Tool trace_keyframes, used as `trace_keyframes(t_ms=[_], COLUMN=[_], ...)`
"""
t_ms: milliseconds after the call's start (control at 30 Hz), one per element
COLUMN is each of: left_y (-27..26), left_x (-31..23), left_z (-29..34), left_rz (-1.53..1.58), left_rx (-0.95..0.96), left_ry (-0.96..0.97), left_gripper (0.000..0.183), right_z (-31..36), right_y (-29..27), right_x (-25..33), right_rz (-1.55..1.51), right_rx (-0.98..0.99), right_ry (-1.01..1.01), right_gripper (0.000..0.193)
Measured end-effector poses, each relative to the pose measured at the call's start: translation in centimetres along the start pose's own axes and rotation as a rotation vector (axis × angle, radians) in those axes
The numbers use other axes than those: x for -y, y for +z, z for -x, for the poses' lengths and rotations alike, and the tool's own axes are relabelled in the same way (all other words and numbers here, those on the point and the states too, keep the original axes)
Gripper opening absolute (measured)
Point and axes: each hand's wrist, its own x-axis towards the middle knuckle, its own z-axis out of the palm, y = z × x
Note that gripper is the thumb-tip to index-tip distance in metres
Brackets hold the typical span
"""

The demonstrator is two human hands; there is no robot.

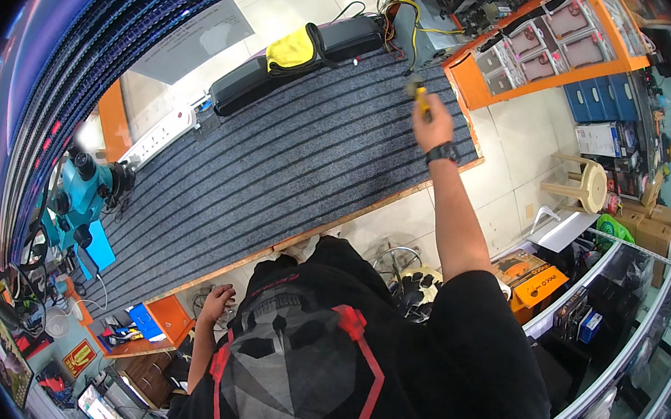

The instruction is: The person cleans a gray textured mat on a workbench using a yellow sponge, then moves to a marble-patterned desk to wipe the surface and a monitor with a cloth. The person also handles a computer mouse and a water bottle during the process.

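My right hand (433, 126), with a dark watch on its wrist, reaches over the far right part of the workbench. It is closed round a yellow-and-black-handled tool (422, 104), whose pale head is blurred and points away from me. The ribbed grey mat (301, 149) on the bench lies below the tool; whether the head touches it I cannot tell. By my side, off the bench's near edge, hangs my left hand (217, 303), its fingers loosely bent and apart, with nothing seen in them.
A yellow cloth (293, 51) hangs over a long black case (242, 85) at the mat's far edge. Left stand a teal microscope (84, 191) and a white power strip (165, 136). An orange rack (522, 65) borders the far right corner; a beige stool (591, 186) stands beyond.
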Motion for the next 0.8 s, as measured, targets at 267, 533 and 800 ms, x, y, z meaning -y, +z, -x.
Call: trace_keyframes(t_ms=[267,533,800], left_y=[1.5,1.7,2.4], left_x=[0.2,3.5,3.4], left_z=[1.9,2.1,2.4], left_rz=[-0.124,-0.143,-0.101], left_rx=[0.008,-0.01,-0.023], left_ry=[0.136,0.054,0.034], left_gripper=[0.048,0.048,0.049], right_z=[-2.7,3.4,6.7], right_y=[7.5,11.7,6.0], right_x=[5.2,11.8,4.5], right_rz=[0.085,0.164,-0.366], right_rx=[-0.009,0.69,0.415], right_ry=[-0.324,-0.921,-0.065], right_gripper=[0.022,0.028,0.027])
